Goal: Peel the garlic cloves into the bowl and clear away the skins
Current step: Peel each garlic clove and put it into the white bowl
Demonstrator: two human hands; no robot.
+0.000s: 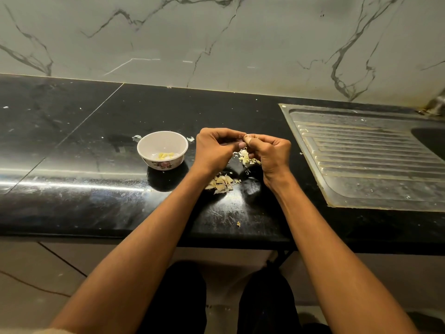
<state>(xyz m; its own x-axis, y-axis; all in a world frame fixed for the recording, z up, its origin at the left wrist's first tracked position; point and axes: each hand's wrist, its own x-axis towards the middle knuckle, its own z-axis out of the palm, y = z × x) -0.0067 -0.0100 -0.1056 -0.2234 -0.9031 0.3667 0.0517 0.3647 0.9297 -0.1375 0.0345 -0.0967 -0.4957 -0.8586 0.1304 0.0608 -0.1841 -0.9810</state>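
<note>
Both hands mid-frame, left hand and right hand pinching garlic clove together; bowl just left.

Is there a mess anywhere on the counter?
Yes. Garlic skins lie in a loose heap on the black counter below the hands, and small scraps sit beside the bowl. Both hands, left hand and right hand, pinch a clove.

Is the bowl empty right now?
No, the bowl holds a few peeled yellow garlic cloves at its bottom.
</note>
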